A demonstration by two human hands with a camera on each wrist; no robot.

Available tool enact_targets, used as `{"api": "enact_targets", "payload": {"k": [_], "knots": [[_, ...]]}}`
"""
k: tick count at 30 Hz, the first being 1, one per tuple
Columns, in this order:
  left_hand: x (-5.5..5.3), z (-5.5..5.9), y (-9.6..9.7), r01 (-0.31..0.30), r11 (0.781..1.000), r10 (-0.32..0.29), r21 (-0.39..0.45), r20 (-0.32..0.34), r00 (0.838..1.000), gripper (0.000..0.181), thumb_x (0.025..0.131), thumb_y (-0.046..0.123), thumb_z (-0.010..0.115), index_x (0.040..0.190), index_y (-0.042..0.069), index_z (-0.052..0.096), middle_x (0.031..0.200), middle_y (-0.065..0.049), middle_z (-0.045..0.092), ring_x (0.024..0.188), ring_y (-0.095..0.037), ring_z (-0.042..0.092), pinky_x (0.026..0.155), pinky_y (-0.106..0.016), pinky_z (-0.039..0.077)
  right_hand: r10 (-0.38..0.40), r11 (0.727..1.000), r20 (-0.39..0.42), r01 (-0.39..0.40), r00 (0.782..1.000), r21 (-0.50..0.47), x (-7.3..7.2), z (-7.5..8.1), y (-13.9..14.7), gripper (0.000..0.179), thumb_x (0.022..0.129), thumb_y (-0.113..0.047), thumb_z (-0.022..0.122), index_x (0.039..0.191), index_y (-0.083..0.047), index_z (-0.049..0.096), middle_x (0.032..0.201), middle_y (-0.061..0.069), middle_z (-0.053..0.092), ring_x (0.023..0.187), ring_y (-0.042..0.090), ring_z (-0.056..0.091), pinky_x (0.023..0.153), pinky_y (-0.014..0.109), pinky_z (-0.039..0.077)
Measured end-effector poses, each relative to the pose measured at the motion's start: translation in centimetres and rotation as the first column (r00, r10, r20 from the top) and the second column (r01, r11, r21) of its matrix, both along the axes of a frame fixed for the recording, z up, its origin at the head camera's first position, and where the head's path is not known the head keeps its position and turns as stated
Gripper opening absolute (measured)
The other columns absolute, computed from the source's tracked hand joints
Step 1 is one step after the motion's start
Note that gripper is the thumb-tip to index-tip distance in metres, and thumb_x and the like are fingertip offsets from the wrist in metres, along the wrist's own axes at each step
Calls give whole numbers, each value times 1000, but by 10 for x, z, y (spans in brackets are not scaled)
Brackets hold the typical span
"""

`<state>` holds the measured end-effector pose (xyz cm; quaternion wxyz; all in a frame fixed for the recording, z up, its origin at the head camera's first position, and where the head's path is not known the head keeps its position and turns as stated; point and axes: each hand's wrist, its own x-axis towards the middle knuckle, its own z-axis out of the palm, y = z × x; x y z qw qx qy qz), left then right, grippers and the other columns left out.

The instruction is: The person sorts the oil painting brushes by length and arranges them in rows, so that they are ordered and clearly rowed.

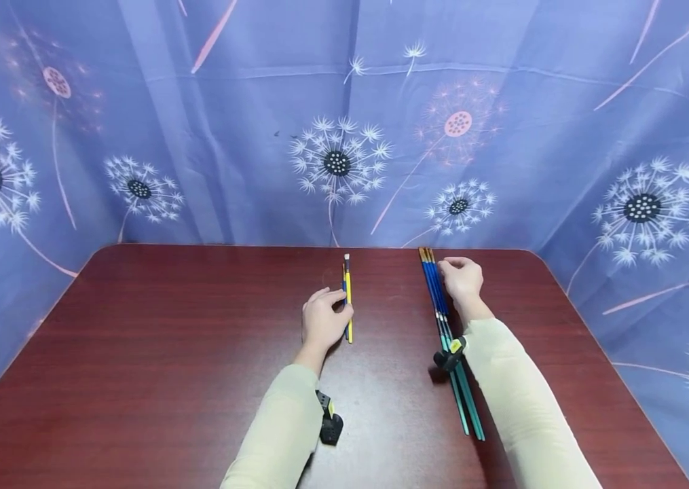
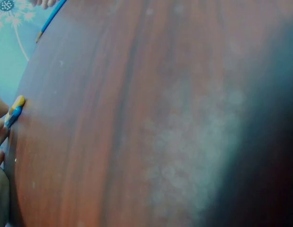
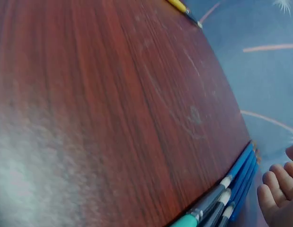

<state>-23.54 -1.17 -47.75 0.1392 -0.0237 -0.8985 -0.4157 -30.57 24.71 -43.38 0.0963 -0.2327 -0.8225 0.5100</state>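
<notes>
In the head view my left hand (image 1: pixel 323 319) pinches a yellow-handled paintbrush (image 1: pixel 349 319) and a blue-handled paintbrush (image 1: pixel 344 280) lying side by side. The index finger lies at their left, the thumb over the yellow handle. Yellow (image 2: pixel 19 100) and blue handle ends (image 2: pixel 14 115) show beside the fingers in the left wrist view. My right hand (image 1: pixel 463 277) is loosely curled just right of several blue paintbrushes (image 1: pixel 434 285) with brown bristles. Holding nothing, its fingers (image 3: pixel 274 187) appear beside those brushes in the right wrist view.
Several teal-handled paintbrushes (image 1: pixel 463 394) with pale tips extend toward me from the blue ones, under the right wrist's camera (image 1: pixel 451 354). The dark red wooden table (image 1: pixel 136 353) ends at a blue dandelion-print curtain (image 1: pixel 246 136).
</notes>
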Motion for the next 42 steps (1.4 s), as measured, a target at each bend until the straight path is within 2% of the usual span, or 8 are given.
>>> {"api": "enact_targets", "payload": {"k": [2,6,9,16,22,31,37,42], "knots": [[0,0,-1,-2,1000,2,7,-6,1000,31,82,19,64,111,12,72,115,-3,69,125,-23,53,101,-46,40,2,1000,-30,-1,1000,31,1,4,-5,30,87,-22,61,111,-5,68,95,8,68,64,1,54,57,15,45],[-1,2,-1,-5,1000,5,12,-23,1000,31,81,17,63,110,11,72,114,-2,70,124,-23,54,100,-45,41,42,998,-87,-37,995,59,1,9,-14,27,84,-19,61,105,-4,70,74,-3,66,59,-3,53,56,13,43],[0,3,-1,-3,1000,3,13,-34,999,31,81,16,64,110,10,72,114,-3,70,123,-24,55,99,-46,41,95,995,-108,-90,990,53,3,10,-21,26,84,-18,62,103,-2,70,68,-9,63,61,2,58,55,13,44],[5,0,2,1,1000,0,27,-32,999,30,79,15,65,108,10,73,113,-4,70,122,-25,56,98,-47,42,215,977,-73,-214,974,16,11,11,-39,27,86,-16,64,107,1,68,79,5,70,71,17,65,53,15,46],[4,1,3,10,999,-9,36,-36,999,30,80,16,65,109,9,73,113,-5,70,123,-26,55,99,-47,42,275,961,-91,-276,957,5,15,16,-59,29,84,-15,66,108,1,69,81,8,72,73,23,66,53,15,46],[4,4,-3,1,999,1,34,-36,999,30,80,14,63,108,9,73,113,-5,70,122,-26,55,99,-48,41,340,940,-56,-341,939,-10,17,12,-92,33,85,-17,66,113,0,66,99,15,71,85,26,67,60,19,47],[2,4,-1,8,999,-7,34,-29,1000,29,81,13,64,108,8,73,113,-4,70,122,-26,55,99,-48,41,355,934,-34,-353,934,46,17,5,-110,29,85,-17,66,110,-4,69,99,14,71,87,22,66,72,28,52],[2,3,0,12,999,-11,34,-31,999,28,81,13,65,108,8,73,112,-4,70,123,-26,55,100,-48,41,377,925,-68,-371,924,84,14,-3,-123,26,85,-12,65,109,-3,69,99,13,72,92,23,68,78,31,54]]}}
